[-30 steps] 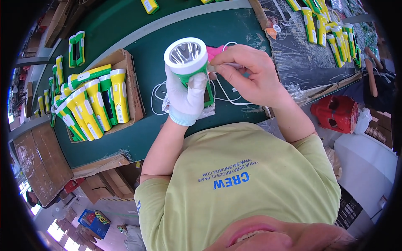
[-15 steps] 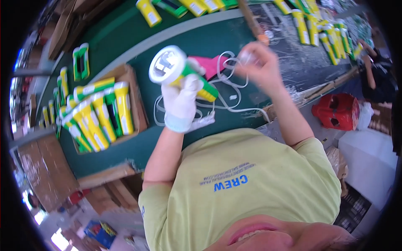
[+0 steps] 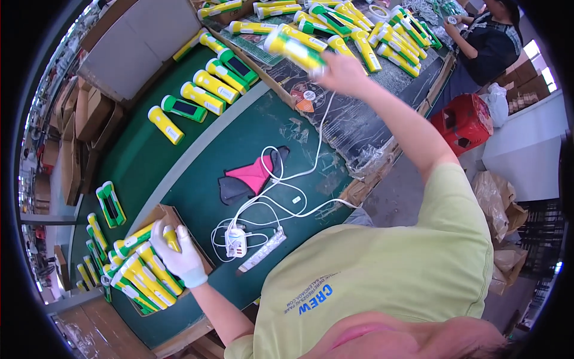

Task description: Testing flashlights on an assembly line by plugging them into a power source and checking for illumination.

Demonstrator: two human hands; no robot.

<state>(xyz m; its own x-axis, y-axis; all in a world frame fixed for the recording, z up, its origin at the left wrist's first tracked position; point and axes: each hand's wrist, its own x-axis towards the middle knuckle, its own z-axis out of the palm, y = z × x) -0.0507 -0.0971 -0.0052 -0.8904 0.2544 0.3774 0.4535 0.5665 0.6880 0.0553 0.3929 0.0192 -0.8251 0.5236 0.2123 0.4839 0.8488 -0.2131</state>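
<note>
Your gloved left hand (image 3: 176, 254) curls its fingers around a yellow torch (image 3: 171, 238) in the cardboard box (image 3: 156, 214) at the bench's near-left edge. Your right hand (image 3: 341, 72) grips a yellow-green torch (image 3: 294, 49) over the far edge.

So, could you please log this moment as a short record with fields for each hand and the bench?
left hand: gloved left hand rests on a yellow flashlight in the cardboard box
right hand: bare right hand holds a yellow-and-green flashlight up over the far bench
bench: green table with white cables, power strip, pink cloth
nearby: red basket; another person's hand far right
</note>
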